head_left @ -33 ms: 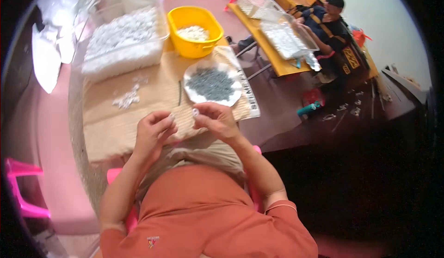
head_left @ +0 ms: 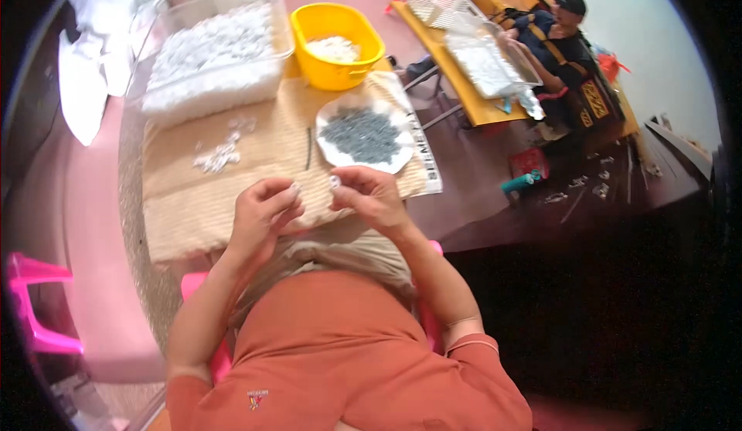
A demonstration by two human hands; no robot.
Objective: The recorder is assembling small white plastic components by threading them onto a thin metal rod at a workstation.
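My left hand is closed in a pinch above the near part of the cloth-covered table. A tiny pale piece shows at its fingertips, too small to name. Opposite it, a little apart, my right hand pinches a small white plastic part with a dark spot in it. Just beyond my right hand, a white scalloped dish holds many small dark grey pieces. Farther left, a loose heap of small white parts lies on the tan cloth. A thin dark stick lies between heap and dish.
A clear bin full of white parts stands at the far left. Beside it, a yellow tub holds cream-coloured pieces. At another table, a person handles a white-filled tray. A pink stool stands at left.
The view has shifted slightly, so the table and its contents sit a little higher and farther right. Both hands keep their pinches, nearly in the same place.
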